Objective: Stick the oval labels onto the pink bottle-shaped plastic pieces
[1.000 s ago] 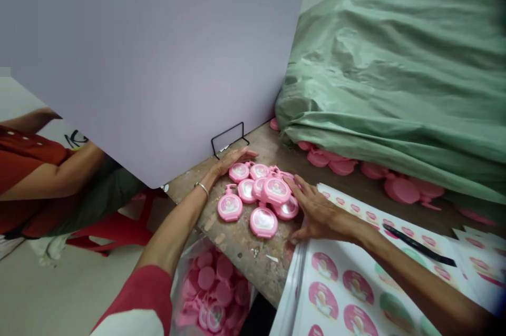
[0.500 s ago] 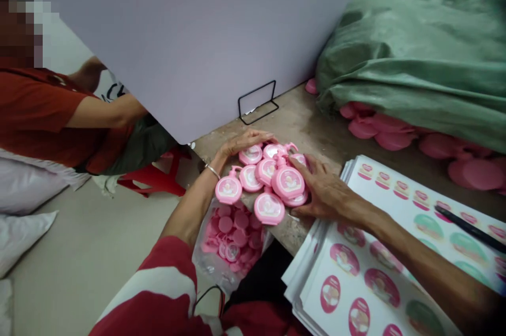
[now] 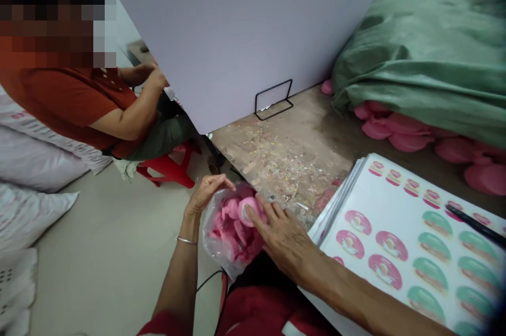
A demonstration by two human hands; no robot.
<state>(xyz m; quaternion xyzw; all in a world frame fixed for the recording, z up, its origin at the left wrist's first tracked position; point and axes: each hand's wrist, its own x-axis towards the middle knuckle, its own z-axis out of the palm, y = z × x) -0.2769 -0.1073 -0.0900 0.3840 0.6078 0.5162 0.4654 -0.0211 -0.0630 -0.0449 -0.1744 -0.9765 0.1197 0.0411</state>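
Observation:
My left hand [image 3: 211, 191], with a bracelet on its wrist, is at the back left rim of a clear plastic bag [image 3: 211, 244], its fingers stretched out and nothing in them. In the bag lie many pink bottle-shaped pieces [image 3: 233, 241]. My right hand [image 3: 286, 238] is at the table edge on the bag's right side, fingers spread. One of its fingers lies across a pink pump-bottle-shaped piece [image 3: 245, 210] on top of the heap. Whether that finger presses on the piece or only passes over it, I cannot tell.
Sticker sheets [image 3: 389, 204] are stacked on the table at right, a black pen [image 3: 474, 225] on them. A grey panel [image 3: 245, 36] with a wire stand [image 3: 273, 100] rises behind. A green sack [image 3: 427, 51] covers pink pieces [image 3: 409, 130]. A co-worker [image 3: 90, 99] sits left on a red stool [image 3: 174, 167].
The cluster of labelled pink bottle-shaped pieces has left the tabletop, baring scattered bits. Both hands have moved down and toward me to the bag. More of the co-worker shows.

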